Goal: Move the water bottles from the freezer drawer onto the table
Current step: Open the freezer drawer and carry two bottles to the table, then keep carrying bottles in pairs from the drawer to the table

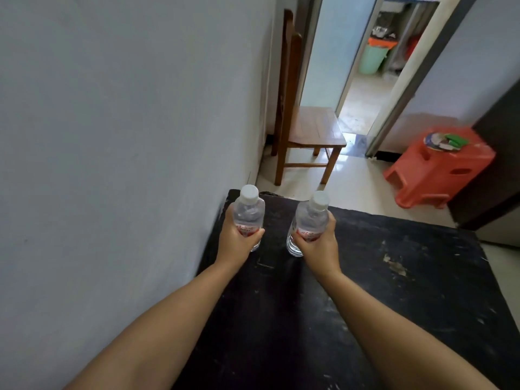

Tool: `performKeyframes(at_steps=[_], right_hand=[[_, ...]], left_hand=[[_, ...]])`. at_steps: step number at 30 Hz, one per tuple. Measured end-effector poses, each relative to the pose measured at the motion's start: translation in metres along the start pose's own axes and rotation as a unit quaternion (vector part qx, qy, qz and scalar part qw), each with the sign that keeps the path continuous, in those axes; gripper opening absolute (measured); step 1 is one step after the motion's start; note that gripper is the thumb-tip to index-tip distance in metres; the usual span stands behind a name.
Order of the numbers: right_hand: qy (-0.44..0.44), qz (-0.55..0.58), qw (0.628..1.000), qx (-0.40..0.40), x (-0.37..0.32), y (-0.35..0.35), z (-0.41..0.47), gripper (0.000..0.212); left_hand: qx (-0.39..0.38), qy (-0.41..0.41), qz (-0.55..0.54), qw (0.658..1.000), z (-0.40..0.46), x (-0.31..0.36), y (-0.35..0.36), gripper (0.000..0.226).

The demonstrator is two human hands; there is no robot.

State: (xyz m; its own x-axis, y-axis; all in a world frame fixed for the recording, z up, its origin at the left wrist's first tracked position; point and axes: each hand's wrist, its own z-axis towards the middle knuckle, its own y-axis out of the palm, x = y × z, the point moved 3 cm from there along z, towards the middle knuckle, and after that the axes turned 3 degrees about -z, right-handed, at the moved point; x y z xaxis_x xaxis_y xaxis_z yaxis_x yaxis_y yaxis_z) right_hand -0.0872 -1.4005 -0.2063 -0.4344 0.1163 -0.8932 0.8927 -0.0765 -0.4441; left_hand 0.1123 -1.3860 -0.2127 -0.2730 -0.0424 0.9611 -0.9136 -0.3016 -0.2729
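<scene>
Head view: two bare forearms reach forward over a black, scuffed desk (394,291) whose left edge runs along a pale grey wall (112,136). The left hand (235,235) is wrapped around the lower half of a clear plastic water bottle with a white cap and red label (250,212), fingers curled across the label. The right hand (319,243) grips a second clear plastic water bottle with a white cap and red label (309,218) in the same way, thumb on the near side. Both bottles stand roughly upright, the right one leaning slightly to the right, near the desk's far left corner and close to each other without touching. Their bases are at the desk surface; whether they rest on it or sit just above it cannot be told. Beyond the desk, a brown wooden chair (309,130) stands against the wall beside an open doorway. To the right, an orange-red plastic stool (439,170) sits on the light tiled floor (357,187) with a few small items on top. Through the doorway a pale green bin (375,59) is visible.
</scene>
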Motion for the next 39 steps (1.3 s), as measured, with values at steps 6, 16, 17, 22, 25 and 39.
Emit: performKeyframes(at_steps=[6, 16, 17, 22, 25, 39], right_hand=[[0.083, -0.014, 0.996, -0.032, -0.002, -0.009, -0.013, 0.092], [0.093, -0.118, 0.987, -0.063, -0.026, -0.077, -0.069, 0.090], [0.082, -0.120, 0.987, -0.066, -0.030, -0.082, -0.077, 0.088], [0.010, -0.125, 0.987, -0.104, -0.044, -0.106, -0.133, 0.082], [-0.035, -0.135, 0.981, -0.136, -0.043, -0.120, -0.170, 0.077], [-0.252, -0.234, 0.871, -0.350, -0.060, -0.123, -0.387, 0.065]], left_hand=[[-0.027, -0.060, 0.031, 0.997, -0.010, 0.006, -0.006, 0.088], [-0.030, -0.074, 0.171, 0.982, -0.082, 0.061, -0.039, 0.097], [-0.029, -0.071, 0.179, 0.981, -0.094, 0.067, -0.041, 0.096], [-0.029, -0.064, 0.233, 0.970, -0.175, 0.095, -0.051, 0.087], [-0.015, -0.075, 0.274, 0.959, -0.235, 0.109, -0.053, 0.079], [0.141, -0.207, 0.290, 0.924, -0.534, 0.107, -0.121, 0.065]])
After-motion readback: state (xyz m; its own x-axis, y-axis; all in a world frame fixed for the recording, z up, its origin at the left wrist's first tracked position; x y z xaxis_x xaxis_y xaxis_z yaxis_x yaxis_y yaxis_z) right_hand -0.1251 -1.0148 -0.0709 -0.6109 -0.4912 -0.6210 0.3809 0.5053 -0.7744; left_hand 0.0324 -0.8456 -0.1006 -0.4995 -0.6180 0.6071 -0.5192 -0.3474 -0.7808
